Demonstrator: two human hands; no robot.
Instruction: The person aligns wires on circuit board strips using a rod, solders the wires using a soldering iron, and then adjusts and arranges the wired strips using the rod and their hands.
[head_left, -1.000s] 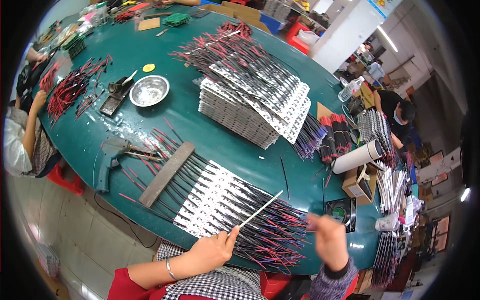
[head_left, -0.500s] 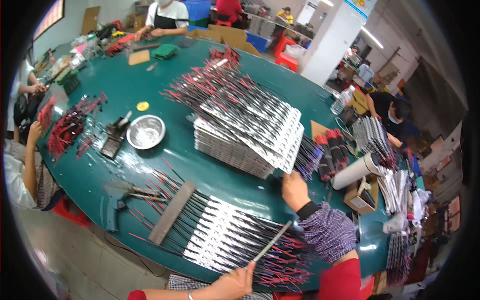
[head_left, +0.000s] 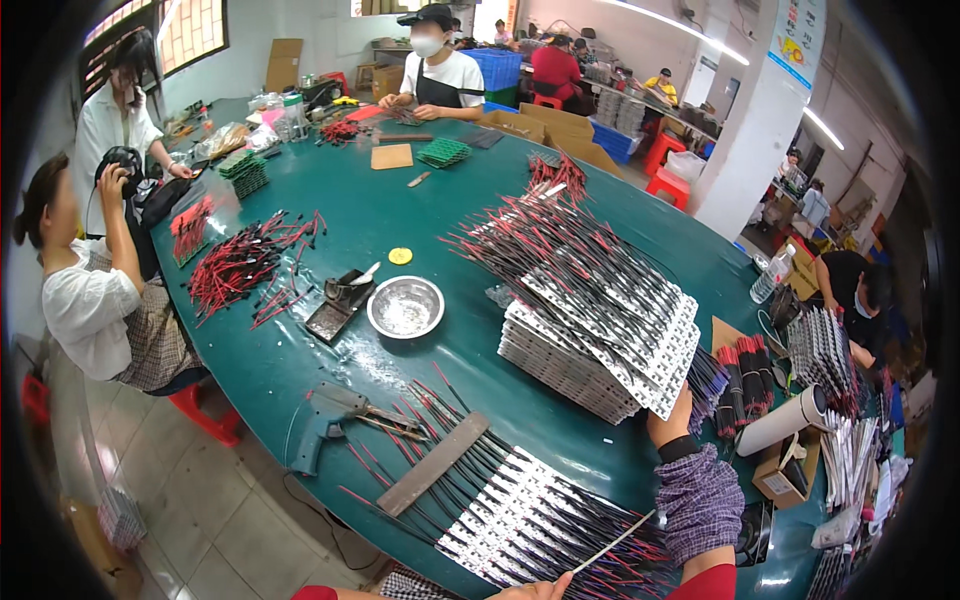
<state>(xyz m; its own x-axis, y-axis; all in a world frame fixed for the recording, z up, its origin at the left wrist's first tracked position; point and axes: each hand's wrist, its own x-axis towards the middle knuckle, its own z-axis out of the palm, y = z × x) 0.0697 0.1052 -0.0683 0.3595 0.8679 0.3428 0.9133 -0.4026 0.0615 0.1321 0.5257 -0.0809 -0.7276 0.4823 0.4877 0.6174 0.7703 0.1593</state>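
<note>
My left hand [head_left: 537,591], cut off by the lower edge, grips a thin pale stick [head_left: 615,543]. The stick slants over a white panel [head_left: 510,512] with rows of black and red wires [head_left: 610,535], flat on the table. Farther right, my right hand [head_left: 670,418] is closed at the near corner of the top white panel [head_left: 655,365] on a tall stack [head_left: 565,365]; its fingertips are partly hidden there. More wired panels lie askew on the stack. A grey bar [head_left: 433,465] rests across the wires left of the flat panel.
Left of the bar lies a blue-grey glue gun [head_left: 318,430]. A metal bowl [head_left: 405,308], a small black tray [head_left: 338,305] and red-black wires [head_left: 245,262] sit beyond. A white cylinder [head_left: 782,420] and a cardboard box [head_left: 785,478] stand right. Several people work around the green table [head_left: 450,375].
The view has swung left and up, so the table's things appear farther right and lower. My left hand now sits at the lower edge, still with the stick; my right stays at the stack's corner.
</note>
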